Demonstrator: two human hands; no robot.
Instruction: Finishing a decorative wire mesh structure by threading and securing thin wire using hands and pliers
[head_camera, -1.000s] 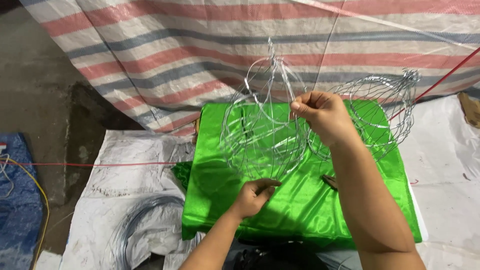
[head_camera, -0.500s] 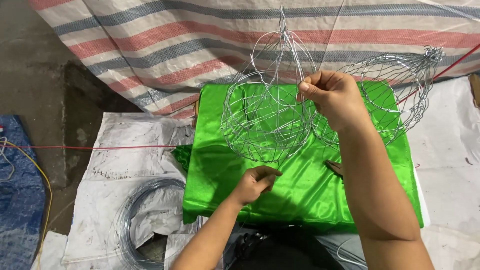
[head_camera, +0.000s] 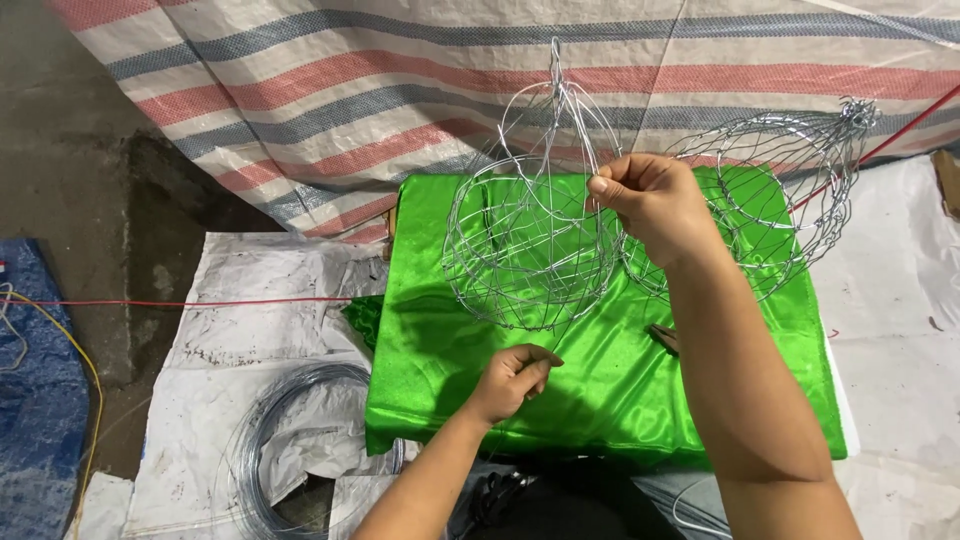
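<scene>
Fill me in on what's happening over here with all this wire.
A person is working over a bright green cloth. The right hand pinches the rim of a rounded wire frame and holds it up above the cloth. The left hand is below the frame, fingers curled together as if pinching something thin; what it holds is too fine to tell. A second wire frame lies to the right on the cloth, and a coil of wire sits on the white sheeting at lower left.

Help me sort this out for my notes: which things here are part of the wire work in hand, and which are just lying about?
In hand:
wire frame, held by the right hand
left hand, fingers pinched beneath it
green cloth

Lying about:
second wire frame
wire coil
striped tarp
red cord
</scene>
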